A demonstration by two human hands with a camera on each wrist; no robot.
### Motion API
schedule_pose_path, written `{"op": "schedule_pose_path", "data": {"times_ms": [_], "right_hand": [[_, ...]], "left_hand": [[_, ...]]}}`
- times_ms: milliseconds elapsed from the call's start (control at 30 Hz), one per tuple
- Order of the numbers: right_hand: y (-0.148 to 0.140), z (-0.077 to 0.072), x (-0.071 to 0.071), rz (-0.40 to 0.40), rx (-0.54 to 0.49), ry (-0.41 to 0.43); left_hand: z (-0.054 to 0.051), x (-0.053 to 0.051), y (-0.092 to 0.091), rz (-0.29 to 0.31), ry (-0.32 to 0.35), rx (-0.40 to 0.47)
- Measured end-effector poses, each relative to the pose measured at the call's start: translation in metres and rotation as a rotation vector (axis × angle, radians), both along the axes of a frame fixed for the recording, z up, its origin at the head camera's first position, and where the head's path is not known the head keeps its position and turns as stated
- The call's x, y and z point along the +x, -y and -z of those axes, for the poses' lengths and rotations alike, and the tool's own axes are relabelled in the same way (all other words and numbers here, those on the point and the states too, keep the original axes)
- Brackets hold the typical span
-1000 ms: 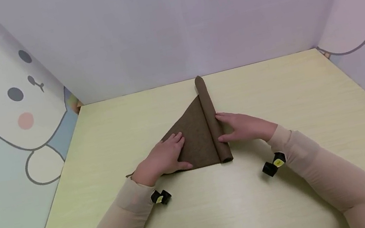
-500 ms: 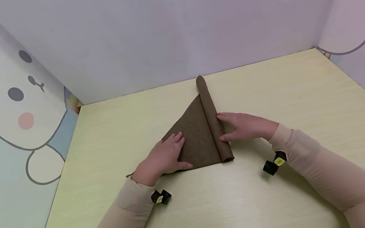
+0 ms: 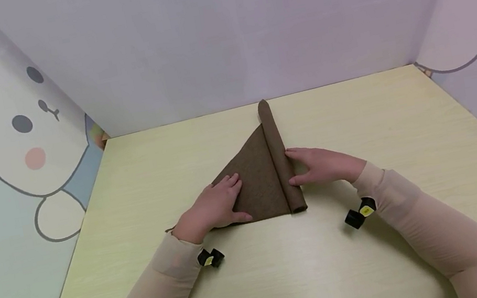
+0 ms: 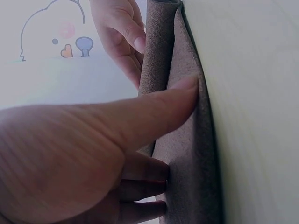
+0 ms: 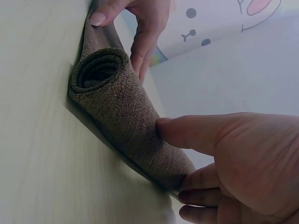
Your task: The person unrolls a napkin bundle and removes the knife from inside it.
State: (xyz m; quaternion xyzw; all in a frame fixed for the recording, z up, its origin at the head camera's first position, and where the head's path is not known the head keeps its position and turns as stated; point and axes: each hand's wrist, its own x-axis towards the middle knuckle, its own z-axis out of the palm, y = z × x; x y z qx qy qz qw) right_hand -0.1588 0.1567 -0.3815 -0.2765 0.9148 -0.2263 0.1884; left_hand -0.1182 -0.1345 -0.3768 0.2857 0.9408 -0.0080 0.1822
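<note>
A brown woven cloth (image 3: 257, 188) lies on the table, its flat part a triangle on the left. Along its right edge it is wound into a tube, the cloth roll (image 3: 281, 162), whose spiral end faces the right wrist camera. My left hand (image 3: 212, 207) rests on the flat part with its fingers spread and straight, the thumb (image 4: 173, 105) near the front edge. Against the roll's right side, my right hand (image 3: 325, 164) touches with its thumb (image 5: 187, 133) and fingertips, the fingers fairly straight. The undersides of the fingers are partly hidden.
The pale wooden table (image 3: 262, 283) reaches back to a plain lilac wall (image 3: 218, 35). Cartoon-printed panels (image 3: 36, 168) stand along the sides. A small black camera (image 3: 357, 214) is strapped to each wrist.
The roll has shifted slightly to the right, along with my right hand. My left hand stays in place on the flat cloth.
</note>
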Motion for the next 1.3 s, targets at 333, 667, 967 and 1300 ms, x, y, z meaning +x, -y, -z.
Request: {"op": "schedule_pose_path", "data": {"times_ms": [333,667,967,1300], "right_hand": [[-0.003,0.001,-0.002,-0.007,0.011,-0.012],[-0.003,0.0,-0.002,0.0,-0.009,-0.041],[0.013,0.003,0.001,0.044,-0.141,-0.178],[0.025,0.019,0.003,-0.043,-0.165,-0.244]], "left_hand": [[0.002,-0.001,0.001,0.004,-0.019,-0.006],[0.004,0.001,-0.002,0.01,-0.071,0.013],[0.014,0.006,-0.021,0.038,-0.169,0.067],[0.019,0.009,-0.025,-0.055,-0.178,0.001]]}}
